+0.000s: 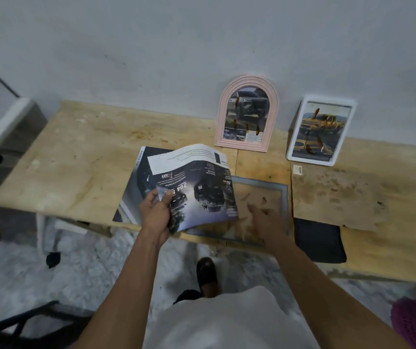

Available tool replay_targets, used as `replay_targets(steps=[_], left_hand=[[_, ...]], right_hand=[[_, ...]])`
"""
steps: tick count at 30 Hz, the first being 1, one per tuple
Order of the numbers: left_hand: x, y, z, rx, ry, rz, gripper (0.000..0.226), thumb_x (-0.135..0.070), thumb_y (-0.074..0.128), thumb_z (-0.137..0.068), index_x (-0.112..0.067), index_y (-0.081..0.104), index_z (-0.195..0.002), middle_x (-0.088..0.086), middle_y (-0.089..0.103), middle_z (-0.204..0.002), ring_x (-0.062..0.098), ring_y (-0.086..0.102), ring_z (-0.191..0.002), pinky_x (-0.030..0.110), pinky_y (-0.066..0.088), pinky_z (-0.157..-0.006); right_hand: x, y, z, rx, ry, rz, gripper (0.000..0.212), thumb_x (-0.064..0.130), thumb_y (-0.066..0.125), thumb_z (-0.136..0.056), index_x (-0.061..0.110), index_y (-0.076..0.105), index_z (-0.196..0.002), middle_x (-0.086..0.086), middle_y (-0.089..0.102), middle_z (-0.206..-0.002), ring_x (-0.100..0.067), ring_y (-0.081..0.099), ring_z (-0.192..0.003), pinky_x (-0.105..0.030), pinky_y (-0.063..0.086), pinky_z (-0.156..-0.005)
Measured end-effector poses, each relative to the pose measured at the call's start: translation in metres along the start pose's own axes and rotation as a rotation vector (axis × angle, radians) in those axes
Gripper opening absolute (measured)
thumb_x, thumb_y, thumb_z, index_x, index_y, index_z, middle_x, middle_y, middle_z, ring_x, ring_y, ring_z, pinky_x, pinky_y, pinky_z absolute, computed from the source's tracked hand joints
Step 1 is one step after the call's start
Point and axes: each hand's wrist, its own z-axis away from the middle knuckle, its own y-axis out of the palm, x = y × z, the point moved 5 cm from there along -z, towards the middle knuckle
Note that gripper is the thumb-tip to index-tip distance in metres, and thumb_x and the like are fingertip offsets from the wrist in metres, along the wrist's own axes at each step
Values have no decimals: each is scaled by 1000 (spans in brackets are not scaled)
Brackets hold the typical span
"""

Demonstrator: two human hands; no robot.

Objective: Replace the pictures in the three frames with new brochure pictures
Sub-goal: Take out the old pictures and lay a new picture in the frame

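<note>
From my feed, the left hand (157, 212) pinches the near edge of an open brochure (192, 182), thumb on top of the lifted page and fingers curled beneath it; the page shows dark vehicles and printing that reads upside down to me. The rest of the brochure lies flat on the wooden table (81, 157), near the middle of the near edge, with part of it overhanging that edge. Just right of the brochure a grey frame (285, 197) lies flat at the near edge, its brown backing facing up, and the lifted page covers its left side. The right hand (264, 220) is over that backing with the fingers stretched forward and holding nothing; the blur keeps me from telling whether the fingertips touch the board. At the far edge, a pink arched frame (248, 84) leans upright against the wall (202, 41), holding a picture of a dark car. To its right, well apart, a white rectangular frame (353, 104) also leans on the wall, tilted, with a picture of a yellow truck. A small pale tag (297, 170) lies on the table just in front of the white frame. A dark flat pad (320, 240) sits at the near edge, just right of the grey frame.
</note>
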Motion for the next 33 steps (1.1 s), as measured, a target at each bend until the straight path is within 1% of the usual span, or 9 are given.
replay_targets(steps=[4,7,10,14,18,22,25,28,33], left_hand=[[4,-17,28,-46,12,111,20,-2,62,-95,-3,62,-115,15,72,-107,30,70,-91,46,59,-84],[12,-34,49,-40,8,114,13,-2,61,-94,-9,61,-105,13,72,-106,25,70,-88,37,60,-73],[20,-56,69,-2,-49,36,17,-3,61,-94,-20,62,-100,5,74,-96,19,70,-76,29,55,-57],[16,-85,74,-14,-108,54,25,-2,68,-88,-17,69,-109,5,76,-97,22,71,-79,37,56,-69],[-21,-117,49,-93,-92,94,29,-16,73,-87,-3,69,-112,11,76,-98,20,69,-71,32,57,-59],[-66,-152,0,-139,-95,-169,30,-26,82,-80,1,74,-90,11,77,-84,23,71,-66,35,58,-62],[-96,-167,-47,-81,-93,-329,36,-26,88,-73,1,74,-93,15,77,-86,29,73,-71,39,59,-66],[-122,-175,-100,-29,-102,-356,29,-13,84,-77,-1,70,-100,20,76,-86,33,72,-71,54,60,-71],[-169,-207,-182,-53,-8,-482,22,-13,78,-83,-10,68,-102,9,75,-82,21,67,-59,30,54,-56]], right_hand=[[-1,51,40,294,189,-392,63,65,71,-73,9,68,-102,-14,72,-97,-39,69,-92,-58,55,-86],[5,76,64,343,183,-690,34,30,74,-86,2,68,-104,-20,72,-101,-42,69,-93,-62,55,-79],[10,85,75,269,114,-756,44,1,70,-85,8,55,-125,-21,64,-116,-42,66,-97,-64,56,-70],[29,81,81,236,-35,-710,66,-14,65,-79,22,50,-132,-17,56,-121,-38,64,-95,-59,57,-77],[60,90,80,289,-189,-559,64,-15,64,-81,21,50,-132,-17,59,-117,-38,65,-98,-53,57,-82],[92,131,66,321,-305,-348,68,-4,76,-74,33,53,-126,-15,57,-131,-39,62,-109,-55,55,-87],[119,177,57,337,-392,-249,71,7,79,-70,33,49,-129,-15,51,-139,-39,54,-123,-56,52,-94],[154,221,54,307,-422,-293,77,-2,72,-81,24,37,-144,-12,34,-153,-36,45,-133,-53,51,-97],[189,294,39,121,-215,-303,84,6,80,-77,18,34,-146,-13,61,-119,-29,64,-103,-41,58,-85]])
